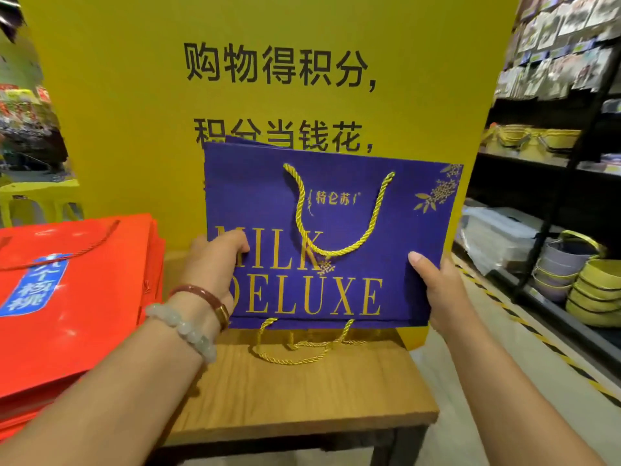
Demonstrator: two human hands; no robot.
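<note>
My left hand (215,260) grips the left edge of the flat blue gift bag (336,230), and my right hand (440,290) clasps its right edge, thumb on front. I hold it upright above the wooden table (302,391), apparently clear of it, beside the red bags (74,297).

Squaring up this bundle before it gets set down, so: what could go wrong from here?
1. The blue Milk Deluxe bags are gripped only at their lower sides by the left hand and right hand. A rear bag sits skewed at the top, so the bundle may fan apart.
2. A gold rope handle lies loose on the wooden table below the bundle and could get trapped or crushed under it.
</note>
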